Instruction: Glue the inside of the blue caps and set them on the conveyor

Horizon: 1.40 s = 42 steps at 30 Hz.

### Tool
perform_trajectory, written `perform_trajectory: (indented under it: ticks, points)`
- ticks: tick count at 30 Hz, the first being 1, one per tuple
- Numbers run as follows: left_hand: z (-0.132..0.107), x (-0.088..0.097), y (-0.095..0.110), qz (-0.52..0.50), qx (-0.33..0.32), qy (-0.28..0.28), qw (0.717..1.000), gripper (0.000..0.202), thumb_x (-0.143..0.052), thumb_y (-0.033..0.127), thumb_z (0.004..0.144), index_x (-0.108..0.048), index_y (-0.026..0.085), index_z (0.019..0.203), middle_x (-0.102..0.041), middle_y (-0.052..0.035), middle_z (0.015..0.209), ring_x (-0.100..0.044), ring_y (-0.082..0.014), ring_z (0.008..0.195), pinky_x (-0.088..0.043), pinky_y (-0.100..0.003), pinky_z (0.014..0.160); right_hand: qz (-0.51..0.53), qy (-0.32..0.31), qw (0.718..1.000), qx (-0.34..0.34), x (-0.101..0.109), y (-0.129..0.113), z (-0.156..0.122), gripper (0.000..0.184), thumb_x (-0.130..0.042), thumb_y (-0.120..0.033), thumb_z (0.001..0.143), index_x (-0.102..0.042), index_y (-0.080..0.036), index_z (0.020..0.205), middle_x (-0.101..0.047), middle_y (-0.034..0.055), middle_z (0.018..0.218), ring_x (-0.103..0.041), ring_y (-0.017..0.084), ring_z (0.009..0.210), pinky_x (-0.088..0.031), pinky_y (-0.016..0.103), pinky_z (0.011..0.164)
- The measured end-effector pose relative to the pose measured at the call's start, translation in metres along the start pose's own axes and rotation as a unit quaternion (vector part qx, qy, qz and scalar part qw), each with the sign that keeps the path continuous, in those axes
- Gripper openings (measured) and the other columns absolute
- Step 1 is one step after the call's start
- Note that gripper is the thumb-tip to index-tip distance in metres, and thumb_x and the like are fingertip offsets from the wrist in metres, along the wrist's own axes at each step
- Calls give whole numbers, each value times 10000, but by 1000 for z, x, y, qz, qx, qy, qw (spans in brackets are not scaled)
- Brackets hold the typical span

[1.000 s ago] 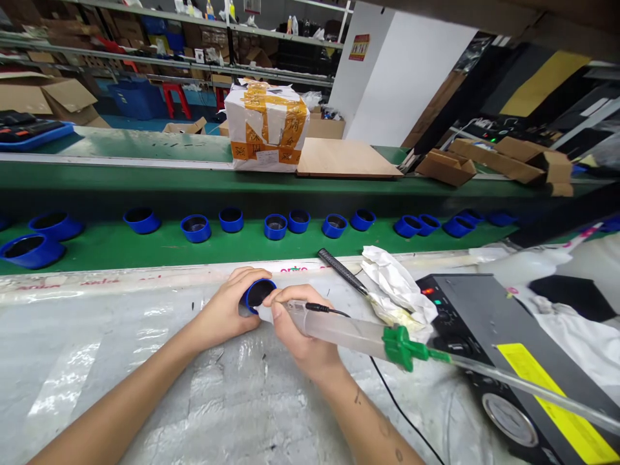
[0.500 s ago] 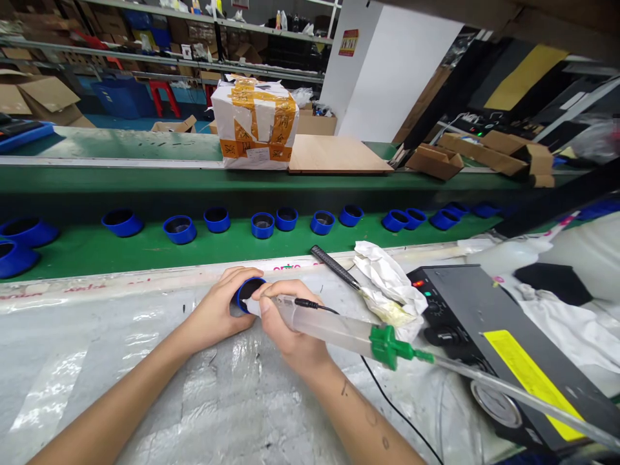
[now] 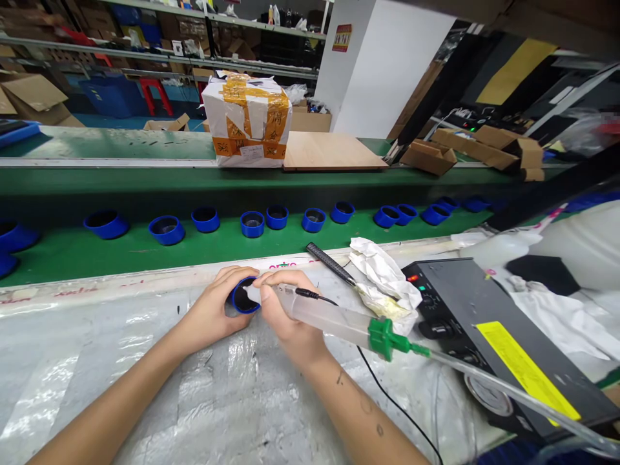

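Observation:
My left hand (image 3: pixel 213 310) is curled around a small blue cup (image 3: pixel 241 301) with a dark inside, on the plastic-covered bench. The cup's mouth tilts toward me. Held like a pen in my right hand (image 3: pixel 290 326) is a translucent dispensing syringe (image 3: pixel 336 323), its tip inside the cup's mouth. A green cap (image 3: pixel 382 338) closes the syringe's back end, where a clear air hose (image 3: pixel 504 385) joins it. A black cable (image 3: pixel 382 387) plugs in near my fingers. Whether anything flows from the tip, I cannot tell.
Several similar blue cups (image 3: pixel 252 225) stand along the green belt (image 3: pixel 227 248) beyond the bench edge. At right sit a grey dispenser box (image 3: pixel 465 303), crumpled white tissue (image 3: pixel 382 268) and a black-handled tool (image 3: pixel 329 263). A taped carton (image 3: pixel 249 123) rests on the shelf behind.
The syringe tip has shifted from the cup's near side toward its middle. My hands keep their holds. The whole view has slid slightly, so most things appear farther left.

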<state>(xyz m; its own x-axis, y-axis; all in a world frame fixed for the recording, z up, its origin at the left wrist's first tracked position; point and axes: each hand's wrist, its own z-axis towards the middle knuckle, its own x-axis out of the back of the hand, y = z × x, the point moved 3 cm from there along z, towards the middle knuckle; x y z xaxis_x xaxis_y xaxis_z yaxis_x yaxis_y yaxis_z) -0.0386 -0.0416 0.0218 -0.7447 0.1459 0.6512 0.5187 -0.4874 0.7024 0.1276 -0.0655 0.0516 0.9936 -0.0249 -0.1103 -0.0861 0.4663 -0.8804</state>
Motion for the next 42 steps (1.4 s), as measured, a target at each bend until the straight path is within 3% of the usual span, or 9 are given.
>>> perform_trajectory:
  ticks: [26, 36, 38, 39, 41, 42]
  points:
    - [-2, -1, -3, -2, 7, -6, 1000, 576, -671, 143, 800, -525, 281, 1339, -606, -53, 1391, -539, -280, 1339, -461, -476, 1148, -70, 44, 996, 41, 11, -6, 6, 96, -658, -145, 909, -664, -240, 920, -780, 9, 908, -760, 171, 858, -598, 319, 850]
    - [-2, 1, -3, 1, 26, -4, 1000, 544, -671, 198, 815, -530, 268, 1336, -614, -71, 1373, -593, -277, 1287, -499, -447, 1107, -106, 43, 993, 9, 20, 0, 4, 40, -661, -202, 904, -675, -237, 919, -761, 22, 886, -741, 207, 876, -577, 358, 835]
    - [2, 15, -6, 14, 40, 30, 999, 494, -677, 242, 829, -542, 251, 1304, -618, -85, 1347, -605, -282, 1263, -503, -448, 1096, -98, 48, 994, -6, 24, -1, 3, 42, -642, -226, 932, -674, -240, 956, -757, 31, 920, -736, 211, 870, -580, 362, 799]
    - [4, 26, -12, 30, 52, 74, 995, 475, -681, 272, 836, -543, 243, 1290, -611, -93, 1338, -600, -290, 1263, -497, -459, 1099, -99, 53, 993, -18, 27, -1, 3, 50, -635, -245, 949, -670, -241, 984, -757, 43, 963, -734, 213, 863, -582, 364, 770]
    - [2, 60, -30, 81, 100, 213, 969, 489, -691, 344, 843, -529, 228, 1289, -577, -115, 1332, -570, -320, 1277, -476, -499, 1110, -94, 73, 993, -18, 31, -4, 2, 60, -636, -276, 955, -660, -241, 997, -755, 61, 978, -732, 235, 887, -575, 358, 698]
    - [-2, 80, -42, 110, 142, 297, 938, 534, -695, 375, 843, -507, 223, 1320, -555, -126, 1333, -554, -336, 1281, -470, -524, 1106, -91, 75, 993, -16, 32, -5, 2, 56, -637, -282, 953, -656, -244, 990, -755, 64, 978, -732, 245, 906, -568, 352, 672]
